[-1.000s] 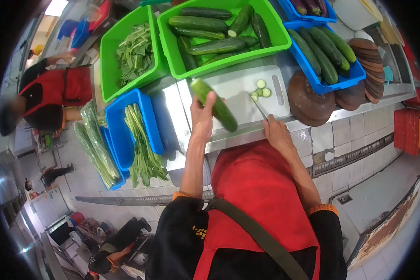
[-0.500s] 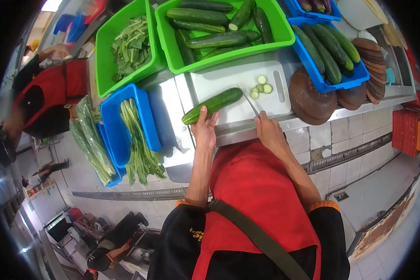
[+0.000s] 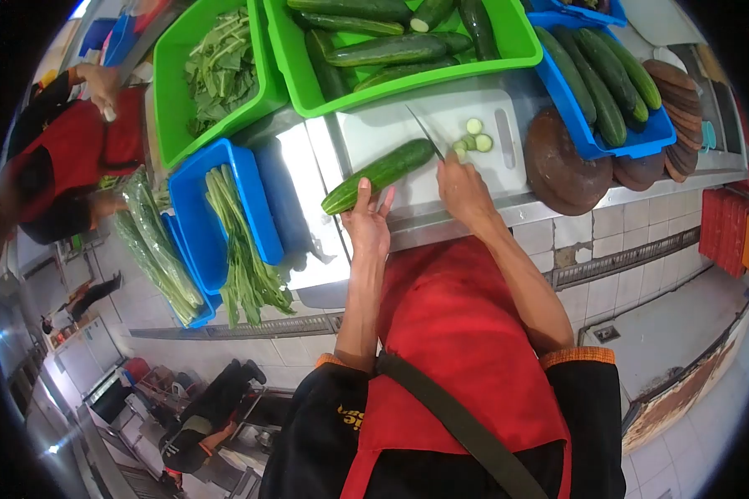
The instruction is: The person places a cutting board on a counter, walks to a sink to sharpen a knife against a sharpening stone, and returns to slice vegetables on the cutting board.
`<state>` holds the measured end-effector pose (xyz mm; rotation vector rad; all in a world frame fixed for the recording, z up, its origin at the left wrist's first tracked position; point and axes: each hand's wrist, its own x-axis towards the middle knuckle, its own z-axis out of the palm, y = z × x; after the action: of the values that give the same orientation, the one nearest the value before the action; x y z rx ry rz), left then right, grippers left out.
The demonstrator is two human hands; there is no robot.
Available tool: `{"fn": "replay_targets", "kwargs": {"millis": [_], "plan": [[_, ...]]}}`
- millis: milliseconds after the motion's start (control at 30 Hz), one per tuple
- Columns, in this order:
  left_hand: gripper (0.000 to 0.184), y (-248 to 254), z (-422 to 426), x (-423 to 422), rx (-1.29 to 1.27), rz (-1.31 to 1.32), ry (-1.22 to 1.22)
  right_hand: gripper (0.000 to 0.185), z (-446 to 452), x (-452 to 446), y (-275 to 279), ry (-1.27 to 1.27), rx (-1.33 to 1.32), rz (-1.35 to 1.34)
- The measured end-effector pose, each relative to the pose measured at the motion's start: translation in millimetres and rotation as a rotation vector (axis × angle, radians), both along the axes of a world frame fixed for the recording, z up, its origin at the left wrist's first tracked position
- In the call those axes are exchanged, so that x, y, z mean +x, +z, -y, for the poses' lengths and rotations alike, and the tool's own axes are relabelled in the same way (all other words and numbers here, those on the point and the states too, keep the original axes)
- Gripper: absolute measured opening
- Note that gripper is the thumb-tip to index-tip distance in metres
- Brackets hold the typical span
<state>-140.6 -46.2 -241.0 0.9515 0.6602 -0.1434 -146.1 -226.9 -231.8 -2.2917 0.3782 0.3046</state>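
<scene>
On the white cutting board [image 3: 391,125], a green cucumber [image 3: 383,175] lies at a slant. Its lower left part is held by my left hand [image 3: 366,220], thumb on top and fingers beneath. My right hand [image 3: 464,190] is closed round the handle of a knife [image 3: 424,130], whose blade points up and left beside the cucumber's right end. Several pale cucumber slices [image 3: 474,126] sit on the board to the right of the knife.
Behind the board stands a green bin of cucumbers [image 3: 308,101], with a green bin of leaves [image 3: 166,108] to its left. Blue bins [image 3: 262,200] hold greens and more cucumbers. Brown round objects [image 3: 567,166] are at right. A co-worker [image 3: 91,137] stands at far left.
My left hand has laid the cucumber down on the board from a raised hold. My right hand has moved up and slightly left with the knife, now at the cucumber's end.
</scene>
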Motion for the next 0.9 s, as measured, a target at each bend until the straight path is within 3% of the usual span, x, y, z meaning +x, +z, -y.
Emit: {"fn": "replay_targets", "kwargs": {"millis": [333, 467, 567, 900], "plan": [[0.033, -9, 2, -2, 0.004, 0.066, 0.037, 0.020, 8, -35, 29, 0.037, -0.056, -0.065], [0.034, -11, 1, -8, 0.018, 0.089, -0.014, 0.021, -2, 4, -24, 0.064, -0.049, 0.044], [0.036, -14, 3, -6, 0.006, 0.101, 0.044, 0.027, -3, 6, -25, 0.002, -0.015, 0.016], [0.042, -13, 3, 0, -0.029, 0.143, 0.023, 0.026, 17, -99, -5, 0.027, -0.073, -0.050]]}}
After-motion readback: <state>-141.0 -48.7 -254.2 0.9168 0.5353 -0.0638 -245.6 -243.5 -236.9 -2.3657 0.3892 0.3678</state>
